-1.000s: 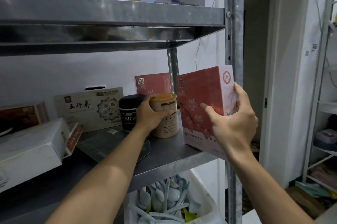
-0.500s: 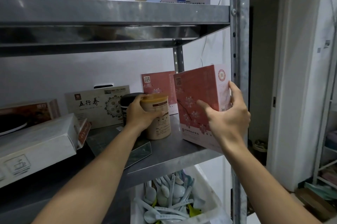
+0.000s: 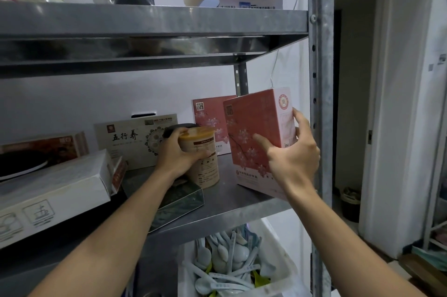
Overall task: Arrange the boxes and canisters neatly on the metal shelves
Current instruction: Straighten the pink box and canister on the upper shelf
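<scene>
A pink blossom-printed box (image 3: pixel 251 132) stands at the right end of the middle metal shelf (image 3: pixel 232 202); my right hand (image 3: pixel 294 158) grips its right side, thumb on the front face. My left hand (image 3: pixel 180 155) is wrapped round a beige canister with a tan lid (image 3: pixel 204 163) standing on the shelf. A black canister (image 3: pixel 179 126) is mostly hidden behind that hand. A second pink box (image 3: pixel 210 117) leans against the wall behind. A cream box with Chinese lettering (image 3: pixel 130 139) stands further left.
A white box (image 3: pixel 50 195) and a brown box (image 3: pixel 43 149) lie at the left. A dark flat box (image 3: pixel 181 197) lies under my left forearm. The upright post (image 3: pixel 320 103) stands beside the pink box. A tub of spoons (image 3: pixel 232 260) sits below; the upper shelf (image 3: pixel 154 20) holds more items.
The pink box has moved inward and now rests on the shelf near the post. My left hand has slid the beige canister slightly left, covering the black canister. The camera has shifted.
</scene>
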